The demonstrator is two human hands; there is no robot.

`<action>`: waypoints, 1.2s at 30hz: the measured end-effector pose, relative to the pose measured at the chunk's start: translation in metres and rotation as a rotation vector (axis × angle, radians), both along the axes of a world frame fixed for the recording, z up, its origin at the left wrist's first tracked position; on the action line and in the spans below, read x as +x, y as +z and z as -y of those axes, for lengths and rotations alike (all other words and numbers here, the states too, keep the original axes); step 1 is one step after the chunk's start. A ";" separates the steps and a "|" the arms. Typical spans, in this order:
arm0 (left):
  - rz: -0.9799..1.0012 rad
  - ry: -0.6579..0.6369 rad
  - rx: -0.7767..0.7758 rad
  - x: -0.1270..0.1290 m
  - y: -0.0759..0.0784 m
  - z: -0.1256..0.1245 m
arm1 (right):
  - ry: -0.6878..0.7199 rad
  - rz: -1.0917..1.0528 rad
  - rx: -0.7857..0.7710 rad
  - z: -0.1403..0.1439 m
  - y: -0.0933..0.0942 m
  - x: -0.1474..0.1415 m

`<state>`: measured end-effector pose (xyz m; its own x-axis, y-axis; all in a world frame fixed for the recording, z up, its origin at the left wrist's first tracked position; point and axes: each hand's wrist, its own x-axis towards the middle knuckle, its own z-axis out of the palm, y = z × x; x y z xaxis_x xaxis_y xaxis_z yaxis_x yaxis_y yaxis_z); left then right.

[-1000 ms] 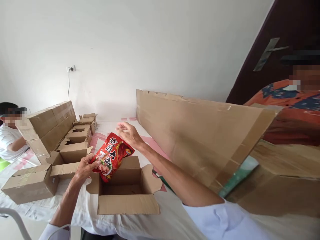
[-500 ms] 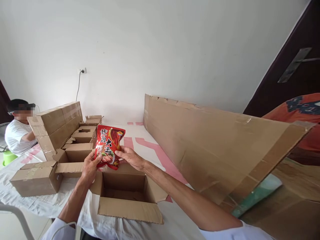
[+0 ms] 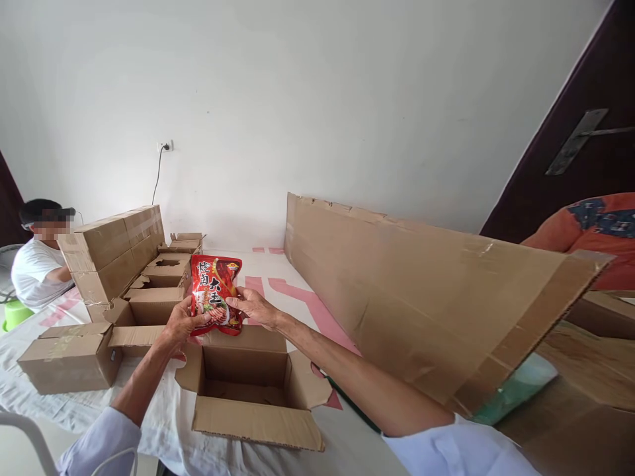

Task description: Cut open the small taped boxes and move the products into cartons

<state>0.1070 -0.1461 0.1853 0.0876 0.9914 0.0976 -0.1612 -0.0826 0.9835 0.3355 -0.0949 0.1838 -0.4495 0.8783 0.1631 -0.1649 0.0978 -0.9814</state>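
A red food packet [image 3: 217, 291] with large printed characters and a picture of meat faces me, held upright in the air. My left hand [image 3: 181, 324] grips its lower left edge, thumb on the front. On the right side, my right hand [image 3: 254, 308] pinches the packet with its thumb across the front; the other fingers are partly hidden behind. Just below and in front of the packet stands an open cardboard box [image 3: 255, 420], its flaps folded outward. No contents show inside the part of the box I can see.
More open boxes [image 3: 156, 307] stand in a row to the left, beside stacked taped cartons [image 3: 116, 248]. A closed carton [image 3: 69, 360] lies near the front left. A tall cardboard panel [image 3: 421, 297] leans along the right. Another person [image 3: 42, 271] sits at far left.
Both hands still hold the packet, which has turned slightly and shifted a little left. My forearms have shifted slightly, and the view has tilted a bit.
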 end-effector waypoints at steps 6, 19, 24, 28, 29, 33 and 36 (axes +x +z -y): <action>-0.091 0.016 -0.026 0.000 0.004 -0.003 | -0.028 -0.015 0.020 -0.011 -0.006 -0.003; -0.064 -0.107 -0.004 -0.008 -0.010 -0.016 | -0.053 0.001 0.031 -0.017 -0.015 -0.002; -0.082 -0.104 -0.040 -0.007 -0.010 -0.015 | -0.054 0.020 0.037 -0.012 -0.013 0.000; -0.030 -0.087 -0.033 -0.005 -0.003 -0.011 | -0.067 0.048 0.037 -0.006 -0.010 0.004; -0.026 -0.078 -0.031 -0.005 -0.002 -0.011 | -0.079 0.055 0.044 -0.005 -0.010 0.008; -0.018 -0.041 -0.013 -0.005 -0.003 -0.019 | -0.094 0.080 0.085 -0.001 -0.012 0.030; 0.051 -0.064 0.060 -0.008 -0.011 -0.030 | -0.054 0.081 0.106 -0.004 -0.014 0.039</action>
<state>0.0995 -0.1156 0.1747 0.1441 0.9761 0.1627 -0.2175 -0.1291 0.9675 0.3744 -0.0910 0.1694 -0.4175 0.8813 0.2213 -0.0771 0.2083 -0.9750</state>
